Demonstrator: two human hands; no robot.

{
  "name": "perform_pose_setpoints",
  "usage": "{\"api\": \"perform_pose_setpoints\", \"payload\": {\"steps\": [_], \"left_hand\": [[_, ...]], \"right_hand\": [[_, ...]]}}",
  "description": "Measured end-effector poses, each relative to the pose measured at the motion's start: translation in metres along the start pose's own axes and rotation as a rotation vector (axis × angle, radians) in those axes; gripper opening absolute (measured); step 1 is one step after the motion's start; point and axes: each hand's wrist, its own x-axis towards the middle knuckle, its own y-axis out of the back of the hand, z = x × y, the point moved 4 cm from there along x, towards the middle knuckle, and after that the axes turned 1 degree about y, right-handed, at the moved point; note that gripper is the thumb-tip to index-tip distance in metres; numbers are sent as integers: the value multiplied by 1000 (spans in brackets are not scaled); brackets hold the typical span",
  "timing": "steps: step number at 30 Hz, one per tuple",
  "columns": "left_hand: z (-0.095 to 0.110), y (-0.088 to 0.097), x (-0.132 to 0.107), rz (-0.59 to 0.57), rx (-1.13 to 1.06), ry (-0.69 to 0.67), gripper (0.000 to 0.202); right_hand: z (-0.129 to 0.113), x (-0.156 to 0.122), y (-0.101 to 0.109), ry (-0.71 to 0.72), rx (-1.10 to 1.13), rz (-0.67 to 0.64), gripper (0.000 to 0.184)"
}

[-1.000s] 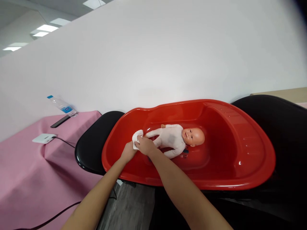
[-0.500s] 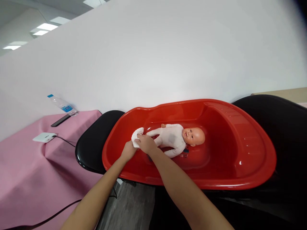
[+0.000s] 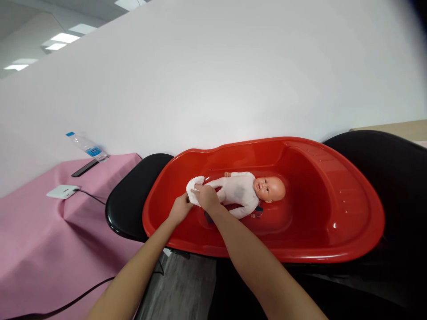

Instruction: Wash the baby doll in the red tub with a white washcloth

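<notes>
A baby doll [image 3: 238,189] with a bald head and white cloth body lies on its back in a red baby bathtub [image 3: 310,222], its head to the right. At its feet is a small white cloth [image 3: 192,189], folded in a curve. My right hand [image 3: 207,198] grips the cloth from the right, close over the doll's lower leg. My left hand [image 3: 180,208] is closed at the cloth's lower left edge. The doll's feet are partly hidden behind the cloth and my hands.
Black chairs [image 3: 131,200] stand under both ends of the tub. On the left, a pink-covered table [image 3: 30,235] holds a water bottle [image 3: 88,146], a dark flat bar [image 3: 85,168] and a white device [image 3: 62,191] with a black cable. A white wall [image 3: 216,80] rises behind the tub.
My right hand and the white cloth have shifted slightly right along the doll's leg. My left hand has moved a little with them. The doll lies as before.
</notes>
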Motion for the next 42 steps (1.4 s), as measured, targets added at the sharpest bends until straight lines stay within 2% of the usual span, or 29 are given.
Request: {"api": "perform_pose_setpoints", "payload": {"steps": [4,10,14,20,23,26,30,33,39,42], "left_hand": [[0,-4,-3,-67,21,36,23],[-4,-6,0,-68,75,13,13],[0,-4,0,-39,31,-11,21],[-3,-7,-1,-105,213,45,17],[-5,-9,-1,-116,215,41,15],[-4,-9,-2,-110,177,33,17],[-8,-13,-1,-129,214,50,21],[-15,-16,2,-157,277,59,16],[-25,-19,4,-247,509,71,12],[-25,-21,5,-304,594,74,18]], "right_hand": [[-1,0,-11,72,-7,-58,36],[-9,-4,0,11,-76,-78,35],[-11,-6,8,-10,-67,-20,36],[-2,-3,-8,-12,-68,-52,34],[0,-1,-6,-40,-73,-34,32],[1,0,8,-71,-59,54,33],[8,-2,38,-194,38,341,41],[19,-5,53,-324,151,466,44],[35,-15,61,-555,470,500,47],[34,-17,62,-546,422,489,53]]}}
